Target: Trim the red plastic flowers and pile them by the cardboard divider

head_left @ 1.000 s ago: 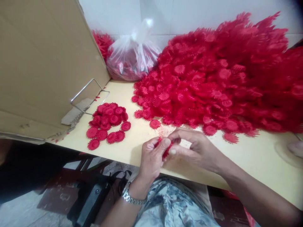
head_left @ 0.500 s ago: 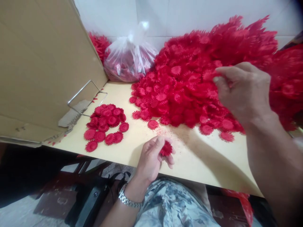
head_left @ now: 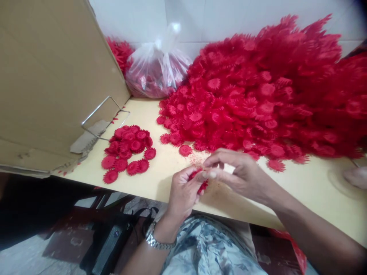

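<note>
My left hand [head_left: 185, 193], wearing a metal wristwatch, is closed around a red flower piece [head_left: 203, 186] with a toothed, petal-like rim, just above the table's front edge. From the right, my right hand [head_left: 233, 173] meets it, thumb and forefinger pinched at the top of the same piece. The fingers partly cover the piece, so how many layers it has I cannot tell. A small cluster of thicker red flower pieces [head_left: 126, 143] lies on the table to the left of my hands. Behind them rises a big heap of loose red flower pieces [head_left: 243, 99].
A tied clear plastic bag [head_left: 157, 74] with reddish contents stands at the back. On the left is a cardboard box [head_left: 57, 84] beside a bent metal wire frame [head_left: 96, 110]. Another person's blurred hand [head_left: 355, 177] shows at the right edge. Red crumbs dot the pale table [head_left: 169, 183].
My right hand has come from the heap, where it pinched a red piece, down and left to my left hand. A blurred hand has appeared at the right edge.
</note>
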The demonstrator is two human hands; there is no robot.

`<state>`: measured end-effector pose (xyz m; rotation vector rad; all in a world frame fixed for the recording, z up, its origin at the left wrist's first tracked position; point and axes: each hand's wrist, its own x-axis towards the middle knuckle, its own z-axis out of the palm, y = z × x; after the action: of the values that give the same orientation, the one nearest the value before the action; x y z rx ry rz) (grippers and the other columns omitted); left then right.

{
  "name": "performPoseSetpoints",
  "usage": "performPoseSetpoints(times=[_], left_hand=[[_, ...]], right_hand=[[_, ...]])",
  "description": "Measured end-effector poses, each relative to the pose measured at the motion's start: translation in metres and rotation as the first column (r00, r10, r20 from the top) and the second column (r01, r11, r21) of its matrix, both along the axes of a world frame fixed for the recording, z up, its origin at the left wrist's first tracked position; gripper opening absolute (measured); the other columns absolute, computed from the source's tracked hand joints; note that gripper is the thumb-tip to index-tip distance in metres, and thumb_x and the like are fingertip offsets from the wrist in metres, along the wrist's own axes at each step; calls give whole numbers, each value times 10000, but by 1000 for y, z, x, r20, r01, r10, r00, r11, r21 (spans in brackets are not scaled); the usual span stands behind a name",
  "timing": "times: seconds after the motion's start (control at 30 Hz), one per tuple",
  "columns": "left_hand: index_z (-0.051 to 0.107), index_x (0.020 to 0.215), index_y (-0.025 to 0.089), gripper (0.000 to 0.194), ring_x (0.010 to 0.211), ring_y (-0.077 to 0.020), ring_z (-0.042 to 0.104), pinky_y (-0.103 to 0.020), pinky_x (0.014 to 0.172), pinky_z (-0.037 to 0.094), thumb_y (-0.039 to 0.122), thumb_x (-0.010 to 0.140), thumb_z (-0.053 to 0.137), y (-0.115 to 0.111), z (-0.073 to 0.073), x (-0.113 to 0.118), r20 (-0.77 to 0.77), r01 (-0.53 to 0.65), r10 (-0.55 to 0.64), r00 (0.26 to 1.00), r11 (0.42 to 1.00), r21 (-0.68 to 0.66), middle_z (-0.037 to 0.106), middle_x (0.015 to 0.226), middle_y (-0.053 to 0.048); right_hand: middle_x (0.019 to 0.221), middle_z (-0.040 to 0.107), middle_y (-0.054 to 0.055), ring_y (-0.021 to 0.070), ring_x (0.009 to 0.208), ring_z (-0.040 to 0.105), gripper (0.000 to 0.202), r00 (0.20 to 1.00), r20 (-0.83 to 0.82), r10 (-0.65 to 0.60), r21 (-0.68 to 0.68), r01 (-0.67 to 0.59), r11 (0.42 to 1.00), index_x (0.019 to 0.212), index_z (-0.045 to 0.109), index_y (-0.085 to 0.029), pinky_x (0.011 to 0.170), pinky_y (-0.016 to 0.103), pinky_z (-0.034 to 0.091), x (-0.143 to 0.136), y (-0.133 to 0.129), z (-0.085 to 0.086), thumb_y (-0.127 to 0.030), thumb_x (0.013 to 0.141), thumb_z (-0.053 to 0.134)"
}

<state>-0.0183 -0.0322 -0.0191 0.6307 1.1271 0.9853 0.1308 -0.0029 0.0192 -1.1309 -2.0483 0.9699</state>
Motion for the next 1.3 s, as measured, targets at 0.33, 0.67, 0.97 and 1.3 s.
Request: performPoseSetpoints(times=[0.33, 0.67, 0.97, 1.3], left_hand=[[569, 660, 149, 385, 372, -31, 375, -122, 301, 222, 517, 650, 682, -1, -2, -1, 26, 11, -13, 1000, 997, 73, 437, 467, 64], [579, 704, 141, 229, 360, -74, 478, -175, 342, 353, 356, 715, 658, -2, 3, -4, 136, -19, 10, 991, 997, 70, 576, 510, 12], [605, 722, 107, 162, 329, -102, 507, -210, 312, 405, 252, 680, 661, -1, 0, -5, 203, -34, 30, 979, 999, 15, 615, 528, -10], [545, 590, 138, 298, 327, -15, 381, -93, 281, 216, 327, 565, 773, 0, 1, 0, 134, -119, 124, 983, 992, -47, 477, 417, 70]], right_hand=[[592, 558, -21, 106, 551, 515, 123, 983, -171, -74, -249, 29, 968, 705, 544, -171, 507, 217, 394, -11, -7, -10, -229, 814, 541], [707, 616, 24, 172, 615, 560, 66, 897, -25, -442, 328, 425, 844, 777, 601, -242, 537, 300, 434, 21, 26, 16, -227, 813, 549], [1092, 603, 145, 305, 1045, 528, 329, 672, 252, -696, 797, 264, 543, 1105, 622, -212, 880, 480, 433, 72, 85, 39, -334, 912, 386], [722, 670, 24, 140, 644, 614, 222, 983, -171, 63, -301, -113, 947, 819, 615, -161, 582, 255, 473, -6, 1, -6, -382, 814, 593]])
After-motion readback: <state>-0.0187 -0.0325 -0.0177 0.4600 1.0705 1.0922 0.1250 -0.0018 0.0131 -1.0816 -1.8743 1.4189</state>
